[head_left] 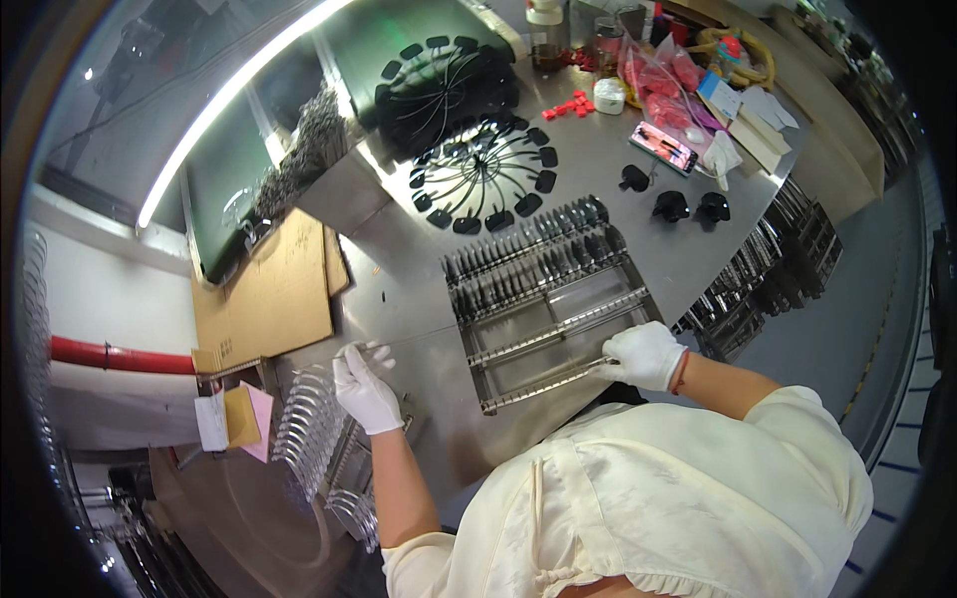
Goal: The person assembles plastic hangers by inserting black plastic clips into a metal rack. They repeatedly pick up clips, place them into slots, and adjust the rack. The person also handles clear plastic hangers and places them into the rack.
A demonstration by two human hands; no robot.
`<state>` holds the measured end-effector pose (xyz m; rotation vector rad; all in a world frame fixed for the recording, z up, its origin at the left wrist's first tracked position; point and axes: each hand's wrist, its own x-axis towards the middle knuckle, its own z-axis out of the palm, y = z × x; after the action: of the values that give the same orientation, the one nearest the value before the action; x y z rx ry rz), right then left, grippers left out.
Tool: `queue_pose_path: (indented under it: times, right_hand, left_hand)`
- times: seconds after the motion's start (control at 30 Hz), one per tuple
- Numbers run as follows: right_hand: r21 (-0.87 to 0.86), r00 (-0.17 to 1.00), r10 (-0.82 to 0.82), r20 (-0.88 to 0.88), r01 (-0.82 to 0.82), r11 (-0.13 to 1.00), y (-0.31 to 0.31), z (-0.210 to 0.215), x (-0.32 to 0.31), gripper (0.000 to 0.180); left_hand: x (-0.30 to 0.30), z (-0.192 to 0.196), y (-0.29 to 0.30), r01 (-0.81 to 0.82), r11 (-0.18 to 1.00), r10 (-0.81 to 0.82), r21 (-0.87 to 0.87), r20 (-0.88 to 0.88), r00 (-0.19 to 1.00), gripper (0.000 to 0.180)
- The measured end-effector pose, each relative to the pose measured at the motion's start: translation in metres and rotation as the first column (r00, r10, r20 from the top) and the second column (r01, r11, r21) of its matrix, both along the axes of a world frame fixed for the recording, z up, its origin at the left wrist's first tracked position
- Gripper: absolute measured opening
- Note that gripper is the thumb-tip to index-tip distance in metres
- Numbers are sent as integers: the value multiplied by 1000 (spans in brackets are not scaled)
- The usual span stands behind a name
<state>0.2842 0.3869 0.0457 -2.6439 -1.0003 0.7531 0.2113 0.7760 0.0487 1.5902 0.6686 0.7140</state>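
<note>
My left hand (369, 394), in a white glove, is raised beside a rack of clear curved lenses (307, 414) at the table's left front edge. Its fingers are drawn together, and a pale, see-through shape shows at the fingertips, too unclear to name. In front of me lies a metal rack (558, 329) with slotted crossbars. Dark lenses (538, 254) stand upright in two rows along its far part, while the near slots hold none. My right hand (643, 357), also gloved, has its fingers closed on the rack's near right corner.
Wheel-shaped holders with black pads (483, 169) stand beyond the rack. Farther right are a phone (663, 148), black clip-like pieces (671, 206), red bits (571, 105) and a pink-filled bag (663, 85). Cardboard (264, 294) lies left. More loaded racks (763, 264) stand beyond the table's right edge.
</note>
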Motion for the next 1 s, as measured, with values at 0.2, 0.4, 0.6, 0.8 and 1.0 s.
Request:
queue_pose_path:
  times: [0.2,0.4,0.6,0.8,1.0]
  right_hand:
    - [-16,997,-10,74,11,1000,-21,-1,-7,59]
    - [-27,992,9,127,-6,1000,-37,8,-2,61]
    - [73,971,-11,241,-7,997,-35,25,0,57]
    - [166,954,43,297,-95,981,-17,34,10,53]
    - [165,948,-15,318,-40,986,-12,31,9,53]
  left_hand:
    - [-6,26,30,120,959,-99,-256,93,991,25]
    - [46,-19,92,137,916,-193,-376,-115,974,30]
    - [30,-103,99,-24,757,-127,-652,-182,975,32]
    - [25,-108,4,68,580,-288,-812,-127,949,35]
    - [41,-111,-14,94,561,-283,-822,-84,956,43]
